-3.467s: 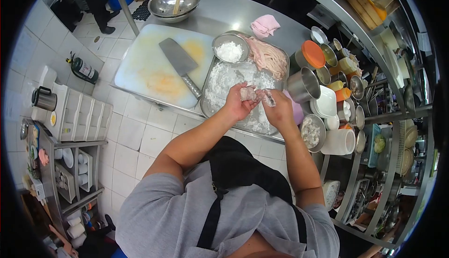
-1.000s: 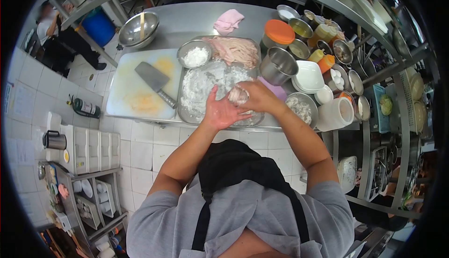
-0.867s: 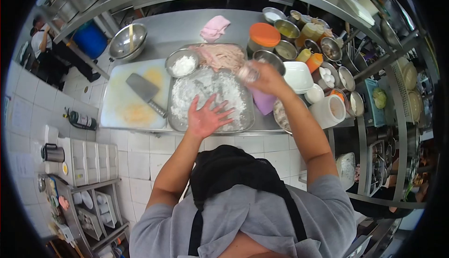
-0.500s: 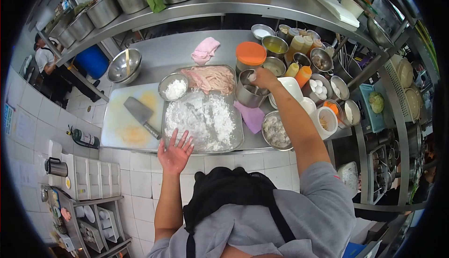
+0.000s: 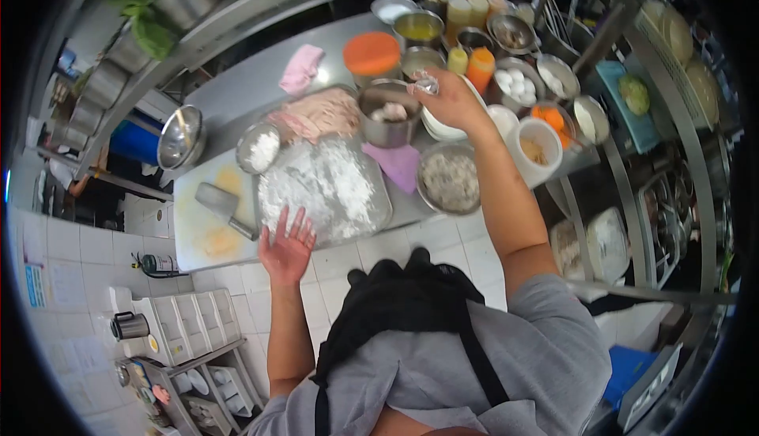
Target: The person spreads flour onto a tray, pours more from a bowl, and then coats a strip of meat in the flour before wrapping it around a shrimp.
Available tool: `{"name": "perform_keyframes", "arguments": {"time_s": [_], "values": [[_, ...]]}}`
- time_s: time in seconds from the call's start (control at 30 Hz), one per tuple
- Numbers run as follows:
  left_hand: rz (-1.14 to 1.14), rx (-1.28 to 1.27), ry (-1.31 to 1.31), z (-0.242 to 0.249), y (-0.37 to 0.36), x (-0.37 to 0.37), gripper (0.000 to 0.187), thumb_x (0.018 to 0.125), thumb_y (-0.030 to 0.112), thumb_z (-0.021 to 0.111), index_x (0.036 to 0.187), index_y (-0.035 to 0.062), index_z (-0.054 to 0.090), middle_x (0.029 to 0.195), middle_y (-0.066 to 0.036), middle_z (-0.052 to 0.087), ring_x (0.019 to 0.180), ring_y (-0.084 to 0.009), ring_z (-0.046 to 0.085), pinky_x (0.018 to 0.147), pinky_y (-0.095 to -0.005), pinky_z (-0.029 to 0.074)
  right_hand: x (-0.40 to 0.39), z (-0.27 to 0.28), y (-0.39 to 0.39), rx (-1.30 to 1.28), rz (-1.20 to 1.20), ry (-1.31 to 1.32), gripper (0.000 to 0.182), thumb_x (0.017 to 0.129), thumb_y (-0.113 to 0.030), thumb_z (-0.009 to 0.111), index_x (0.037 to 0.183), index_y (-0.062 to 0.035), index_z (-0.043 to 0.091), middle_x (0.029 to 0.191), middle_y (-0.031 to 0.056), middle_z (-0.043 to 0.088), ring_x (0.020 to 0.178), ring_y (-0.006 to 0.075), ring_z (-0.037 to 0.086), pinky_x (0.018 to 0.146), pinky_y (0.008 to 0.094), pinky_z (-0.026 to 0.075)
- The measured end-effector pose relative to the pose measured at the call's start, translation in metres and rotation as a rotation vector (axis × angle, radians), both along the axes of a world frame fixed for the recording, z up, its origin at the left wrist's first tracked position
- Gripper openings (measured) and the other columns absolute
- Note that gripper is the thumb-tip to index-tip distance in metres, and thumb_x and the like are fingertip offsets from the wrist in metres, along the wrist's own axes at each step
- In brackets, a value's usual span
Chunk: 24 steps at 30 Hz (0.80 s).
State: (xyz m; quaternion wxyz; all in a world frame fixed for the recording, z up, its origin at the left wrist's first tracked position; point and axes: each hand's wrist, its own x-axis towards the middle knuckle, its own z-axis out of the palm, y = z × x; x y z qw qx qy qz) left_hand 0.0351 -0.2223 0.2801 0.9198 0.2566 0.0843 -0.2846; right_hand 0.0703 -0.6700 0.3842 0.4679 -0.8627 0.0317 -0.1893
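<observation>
My right hand is closed around the metal handle of a utensil, above the right rim of a deep steel pot. Inside the pot lies a pale, meat-like lump. My left hand is palm up with fingers spread, holding nothing, near the front edge of a floured metal tray. Pale strips of raw meat lie at the tray's far end, beside a bowl of white powder. A purple cloth lies below the pot.
A cleaver rests on the cutting board at the left. Right of the pot stand a bowl of pale, wet food, a white tub, sauce bottles and a bowl of eggs. A metal shelf crosses above.
The view has turned and shifted. My right hand has lifted out of the pot with the utensil, and a pale lump now shows inside. My left hand stays open.
</observation>
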Motion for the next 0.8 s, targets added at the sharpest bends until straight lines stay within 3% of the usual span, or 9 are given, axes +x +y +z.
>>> {"name": "perform_keyframes", "arguments": {"time_s": [0.07,0.1,0.2,0.27,0.33,0.43,0.57,0.63,0.8], "values": [[-0.035,0.031,0.001,0.004,-0.015,0.005,0.07,0.096,0.054,0.052,0.153,0.0145,0.04,0.154,-0.018,0.042,0.125,-0.0324,0.054,0.101,-0.0466,0.047,-0.035,0.009,0.002,-0.149,-0.078,0.06,0.041,0.089,-0.029,0.07,0.114,0.0033,0.067,0.104,0.0266,0.07,0.099,0.0425,0.067,0.085,0.0438,0.052],[-0.061,0.055,-0.006,0.004,-0.02,0.009,0.069,0.097,0.053,0.052,0.152,0.0137,0.041,0.153,-0.017,0.044,0.123,-0.0308,0.056,0.101,-0.0467,0.047,-0.052,0.015,0.006,-0.218,-0.063,0.14,0.035,0.089,-0.025,0.069,0.11,0.0032,0.066,0.097,0.0263,0.07,0.095,0.0437,0.066,0.083,0.0468,0.052],[-0.117,0.08,-0.009,-0.002,-0.031,0.023,0.065,0.098,0.05,0.052,0.15,0.0122,0.044,0.149,-0.015,0.049,0.122,-0.0281,0.057,0.1,-0.0444,0.048,-0.077,-0.024,0.0,-0.41,0.001,0.26,0.032,0.088,-0.022,0.068,0.108,0.0024,0.065,0.097,0.0253,0.07,0.097,0.0429,0.066,0.085,0.049,0.052],[-0.138,0.302,0.019,-0.005,-0.036,0.03,0.064,0.098,0.047,0.053,0.149,0.0093,0.043,0.147,-0.018,0.049,0.121,-0.0309,0.057,0.096,-0.0435,0.05,-0.093,-0.055,-0.003,-0.445,0.073,0.29,0.033,0.085,-0.021,0.069,0.109,0.0018,0.066,0.101,0.0252,0.069,0.102,0.0423,0.065,0.088,0.0495,0.052],[-0.111,0.36,0.012,-0.007,-0.039,0.034,0.06,0.098,0.043,0.054,0.146,0.0071,0.046,0.143,-0.018,0.054,0.117,-0.0293,0.06,0.095,-0.0409,0.05,-0.102,-0.07,-0.001,-0.528,0.066,0.37,0.037,0.084,-0.022,0.07,0.112,0.0018,0.066,0.105,0.0256,0.069,0.105,0.0423,0.064,0.09,0.0492,0.051],[-0.125,0.418,-0.094,-0.012,-0.028,0.033,0.055,0.099,0.039,0.052,0.143,0.005,0.05,0.133,-0.017,0.062,0.111,-0.0273,0.064,0.094,-0.0385,0.05,-0.111,-0.066,0.003,-0.458,0.024,0.354,0.041,0.083,-0.021,0.073,0.116,0.0029,0.066,0.102,0.0273,0.069,0.097,0.0437,0.066,0.086,0.0474,0.052],[-0.126,0.626,-0.166,-0.017,-0.01,0.037,0.05,0.1,0.032,0.05,0.14,0.0021,0.051,0.128,-0.017,0.065,0.109,-0.025,0.065,0.092,-0.0342,0.048,-0.102,-0.056,0.012,-0.36,0.002,0.47,0.045,0.082,-0.023,0.072,0.119,0.0015,0.065,0.107,0.0266,0.068,0.104,0.0434,0.063,0.089,0.0489,0.051],[-0.118,0.596,-0.183,-0.017,0.004,0.035,0.049,0.101,0.032,0.05,0.14,0.0015,0.051,0.127,-0.017,0.065,0.108,-0.0244,0.065,0.091,-0.0338,0.048,-0.102,-0.05,0.013,-0.544,0.008,0.447,0.044,0.083,-0.023,0.072,0.119,0.0013,0.065,0.107,0.0263,0.069,0.103,0.043,0.065,0.088,0.0485,0.052],[-0.088,0.587,-0.231,-0.03,0.045,0.048,0.041,0.1,0.025,0.052,0.133,0.0017,0.057,0.117,-0.016,0.069,0.103,-0.0229,0.067,0.087,-0.0325,0.049,-0.072,-0.03,0.087,-0.484,-0.002,0.399,0.041,0.084,-0.022,0.072,0.118,-0.0006,0.066,0.105,0.0246,0.07,0.101,0.0422,0.066,0.086,0.0468,0.053]]}}
